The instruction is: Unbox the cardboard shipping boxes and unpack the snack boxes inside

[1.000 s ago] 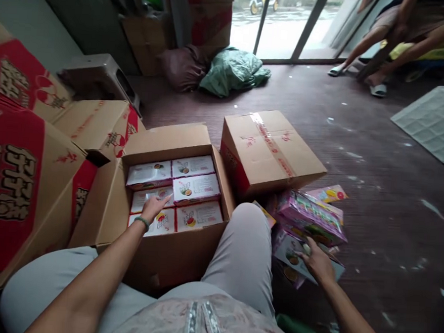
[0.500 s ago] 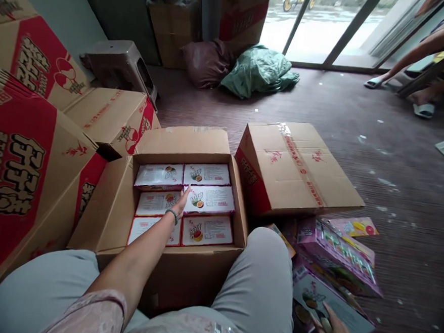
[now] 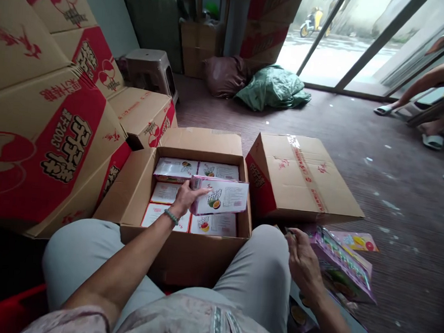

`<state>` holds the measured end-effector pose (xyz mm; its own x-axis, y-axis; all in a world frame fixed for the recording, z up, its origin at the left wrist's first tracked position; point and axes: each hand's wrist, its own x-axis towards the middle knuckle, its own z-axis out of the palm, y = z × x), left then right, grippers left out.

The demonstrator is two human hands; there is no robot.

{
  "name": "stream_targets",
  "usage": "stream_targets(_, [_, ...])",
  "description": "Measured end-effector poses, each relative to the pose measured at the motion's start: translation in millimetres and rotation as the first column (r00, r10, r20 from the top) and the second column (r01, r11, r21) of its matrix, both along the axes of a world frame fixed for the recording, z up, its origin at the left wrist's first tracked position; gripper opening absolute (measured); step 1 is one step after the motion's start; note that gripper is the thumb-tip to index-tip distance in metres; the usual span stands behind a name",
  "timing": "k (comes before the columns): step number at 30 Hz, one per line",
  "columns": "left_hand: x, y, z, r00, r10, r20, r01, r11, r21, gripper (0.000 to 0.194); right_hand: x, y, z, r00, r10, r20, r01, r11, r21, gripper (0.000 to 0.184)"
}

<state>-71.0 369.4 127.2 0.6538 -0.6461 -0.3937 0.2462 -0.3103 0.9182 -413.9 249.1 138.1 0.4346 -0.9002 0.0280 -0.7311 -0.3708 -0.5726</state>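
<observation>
My left hand [image 3: 185, 198], a green bead bracelet at its wrist, grips the left end of a small white candy box [image 3: 223, 197] with purple edges. The box is raised and slightly tilted over an open cardboard carton [image 3: 204, 141]. Inside the carton lie several similar packs, among them a white box [image 3: 213, 224] with a red edge. My right hand [image 3: 302, 253] is closed beside my right knee, above the purple boxes; a small dark tip shows at its fingers, but what it holds I cannot make out. Near it on the floor lies a purple box [image 3: 344, 269] showing colourful wrappers.
A taped carton [image 3: 308, 177] stands to the right of the open one. Large red-printed cartons [image 3: 64, 145] are stacked at left, with a stool [image 3: 149, 67] behind. Green [image 3: 275, 89] and maroon sacks [image 3: 225, 75] lie ahead. A person's legs [image 3: 421, 89] are at far right.
My left hand has closed on the white box and raised it from its place in the carton. My right hand has moved up from the floor boxes to beside my knee. The view has shifted.
</observation>
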Motion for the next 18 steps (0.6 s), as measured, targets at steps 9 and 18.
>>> stream_targets(9, [-49,137,18.9,0.921,-0.231,0.313,0.244,0.970,-0.001,0.084,123,58,77.3,0.627,0.718,-0.302,-0.765,0.640,-0.066,0.021])
stream_targets(18, [-59,139,12.2,0.888,-0.256,0.381,0.229,0.967,0.115,0.075,198,104,98.6,0.173,0.824,-0.540,-0.960,0.264,0.095,0.016])
